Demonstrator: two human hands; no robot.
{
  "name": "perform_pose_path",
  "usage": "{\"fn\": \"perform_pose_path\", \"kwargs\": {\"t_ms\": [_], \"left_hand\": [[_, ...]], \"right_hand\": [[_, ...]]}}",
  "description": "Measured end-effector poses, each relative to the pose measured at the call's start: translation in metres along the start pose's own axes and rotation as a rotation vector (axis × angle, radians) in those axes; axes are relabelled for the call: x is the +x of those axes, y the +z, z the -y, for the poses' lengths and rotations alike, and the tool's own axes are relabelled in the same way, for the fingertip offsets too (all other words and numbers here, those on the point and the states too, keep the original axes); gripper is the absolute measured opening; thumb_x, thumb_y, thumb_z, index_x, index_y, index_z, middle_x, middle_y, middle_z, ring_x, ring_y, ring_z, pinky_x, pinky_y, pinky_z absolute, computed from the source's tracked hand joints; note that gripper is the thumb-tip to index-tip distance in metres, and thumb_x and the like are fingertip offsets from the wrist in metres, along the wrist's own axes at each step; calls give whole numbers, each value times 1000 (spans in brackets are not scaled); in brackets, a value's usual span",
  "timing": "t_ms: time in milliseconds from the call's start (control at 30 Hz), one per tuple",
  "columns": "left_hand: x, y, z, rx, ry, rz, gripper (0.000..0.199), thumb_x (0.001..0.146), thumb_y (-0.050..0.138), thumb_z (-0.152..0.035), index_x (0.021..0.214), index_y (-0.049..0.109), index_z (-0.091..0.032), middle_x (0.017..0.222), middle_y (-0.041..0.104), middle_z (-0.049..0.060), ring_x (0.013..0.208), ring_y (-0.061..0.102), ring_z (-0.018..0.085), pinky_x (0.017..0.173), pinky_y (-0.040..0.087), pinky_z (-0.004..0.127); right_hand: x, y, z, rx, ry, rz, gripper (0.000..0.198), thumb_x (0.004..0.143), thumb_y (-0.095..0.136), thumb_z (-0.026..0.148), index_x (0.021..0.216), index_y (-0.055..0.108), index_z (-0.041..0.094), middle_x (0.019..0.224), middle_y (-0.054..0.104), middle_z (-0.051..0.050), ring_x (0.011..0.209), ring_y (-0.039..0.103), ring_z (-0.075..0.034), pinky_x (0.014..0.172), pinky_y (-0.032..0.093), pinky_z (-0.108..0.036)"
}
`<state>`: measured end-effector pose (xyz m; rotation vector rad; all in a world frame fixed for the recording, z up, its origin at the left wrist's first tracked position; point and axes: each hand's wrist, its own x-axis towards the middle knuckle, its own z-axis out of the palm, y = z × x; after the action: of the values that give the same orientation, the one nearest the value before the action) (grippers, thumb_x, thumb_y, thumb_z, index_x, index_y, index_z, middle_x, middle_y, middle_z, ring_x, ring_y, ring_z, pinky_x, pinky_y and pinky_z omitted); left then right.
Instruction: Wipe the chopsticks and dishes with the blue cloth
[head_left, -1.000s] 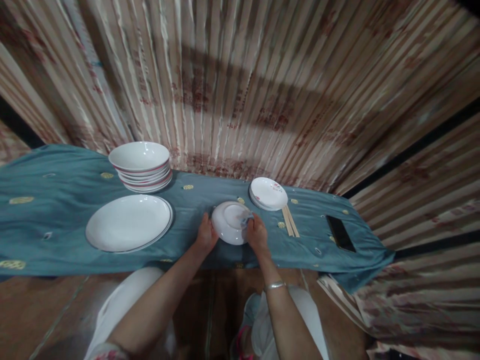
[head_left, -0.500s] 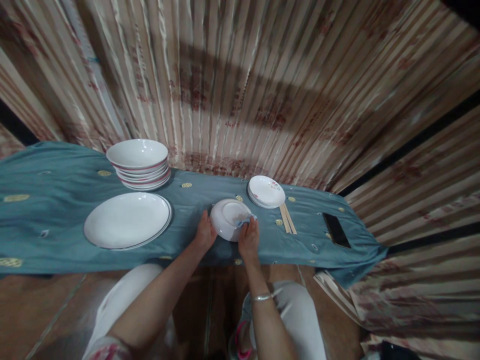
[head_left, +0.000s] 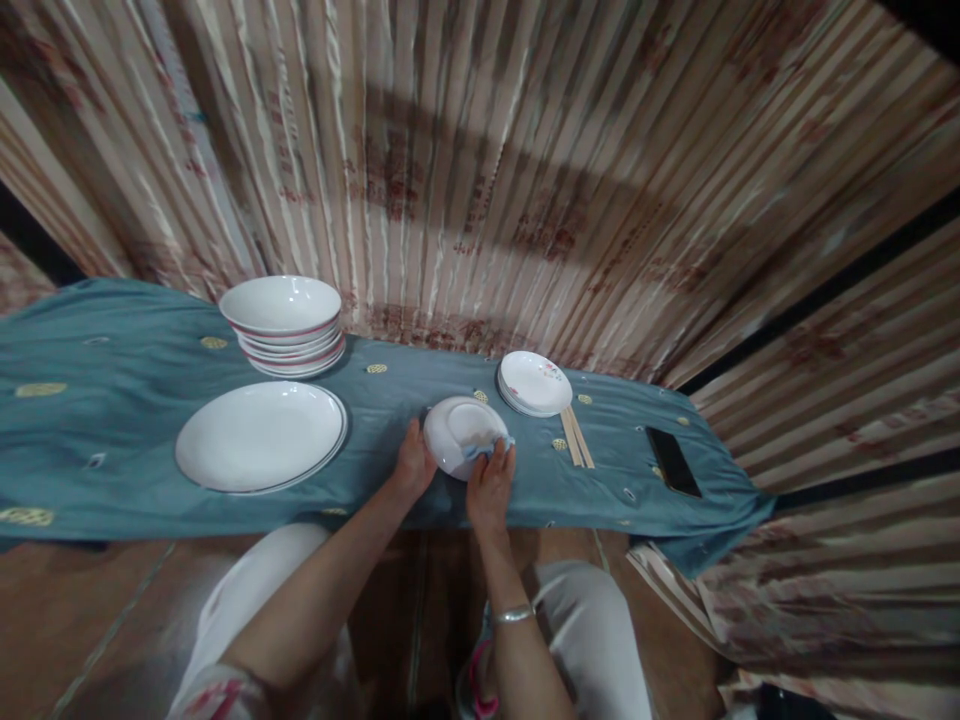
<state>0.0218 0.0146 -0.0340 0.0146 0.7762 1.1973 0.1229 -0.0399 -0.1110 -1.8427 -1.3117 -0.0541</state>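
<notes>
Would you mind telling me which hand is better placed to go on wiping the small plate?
Probably the right hand: it presses the cloth on the plate; the left hand steadies its rim.

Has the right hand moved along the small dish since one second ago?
Yes. The right hand with its cloth has slid from the right edge of the upturned dish toward its near edge, farther from the chopsticks.

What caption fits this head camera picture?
Left hand steadies a small white dish while right hand presses a cloth on it.
</notes>
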Motion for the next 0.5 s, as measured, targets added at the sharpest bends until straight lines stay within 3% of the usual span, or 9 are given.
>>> {"fn": "perform_pose_path", "kwargs": {"t_ms": [200,500], "left_hand": [[-3,1,-1,24,18,7,48,100,25,-33,105,66,-8,86,75,10,97,68,21,91,50,30],[-2,-1,0,67,10,43,52,100,21,-34,113,63,-8,85,75,9,100,68,23,95,49,34]], "right_hand": [[-11,-1,6,43,-19,19,52,97,26,30,143,31,5,146,29,-30,141,23,-37,103,33,-62],[-28,-7,16,36,-115,42,53,96,26,19,148,23,10,153,17,-27,144,13,-36,105,32,-62]]}}
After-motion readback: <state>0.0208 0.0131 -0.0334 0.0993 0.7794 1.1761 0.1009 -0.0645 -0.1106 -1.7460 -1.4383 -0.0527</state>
